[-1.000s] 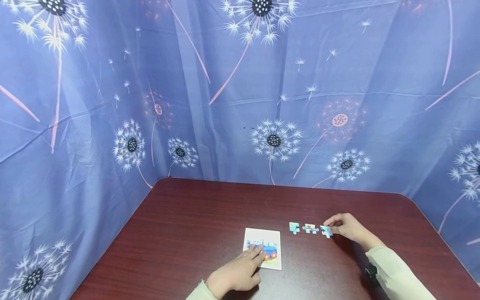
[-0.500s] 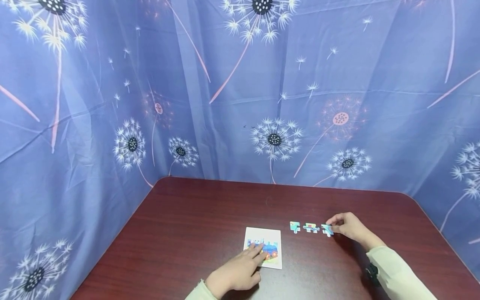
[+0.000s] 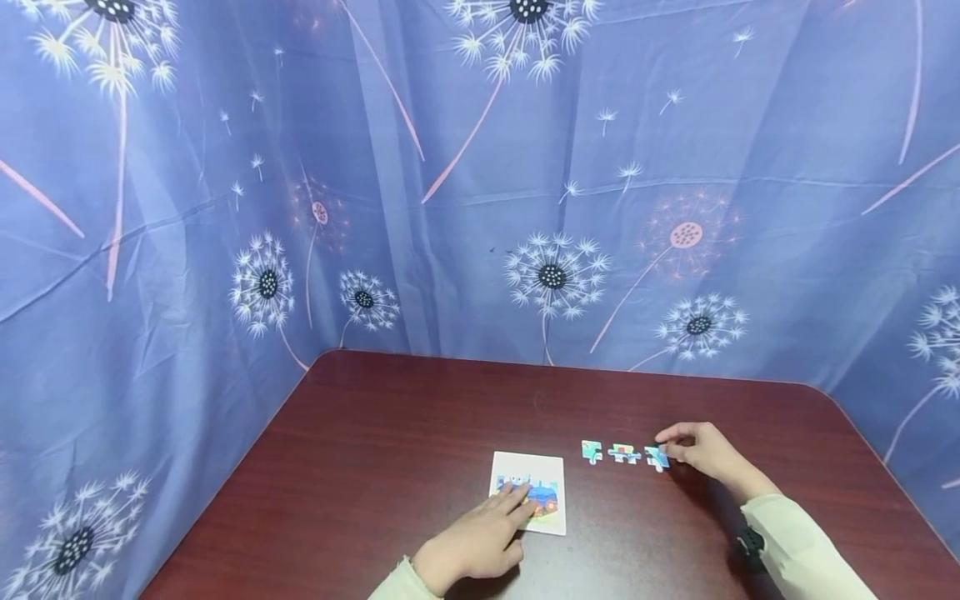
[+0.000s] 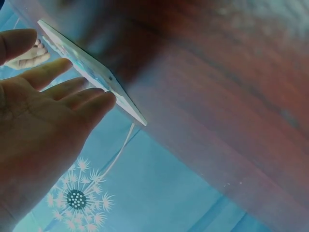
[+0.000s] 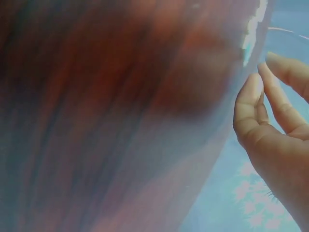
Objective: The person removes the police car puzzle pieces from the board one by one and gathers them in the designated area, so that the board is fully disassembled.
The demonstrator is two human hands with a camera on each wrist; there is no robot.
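My left hand (image 3: 483, 533) lies with straight fingers over a white square puzzle board (image 3: 529, 462), printed with a blue cartoon vehicle. In the left wrist view the fingertips (image 4: 108, 99) are right at the board's printed face, and the fingers partly hide the picture. To the right of the board, three puzzle pieces lie in a row: a left piece (image 3: 592, 451), a middle piece (image 3: 623, 453) and a right piece (image 3: 656, 457). Thumb and fingers bent, my right hand (image 3: 705, 452) hovers at the right piece's upper right edge. In the right wrist view its fingertips (image 5: 256, 84) hold nothing.
The pieces and board are on a dark reddish-brown wooden table (image 3: 420, 425) with rounded back corners. A blue curtain (image 3: 465, 250) with dandelion prints hangs behind and to the left of it. A black band (image 3: 750, 542) sits at the right sleeve's cuff.
My right hand has eased slightly right, away from the right puzzle piece, and its fingertips have come off it. The left hand stays on the board. The head view has shifted a little.
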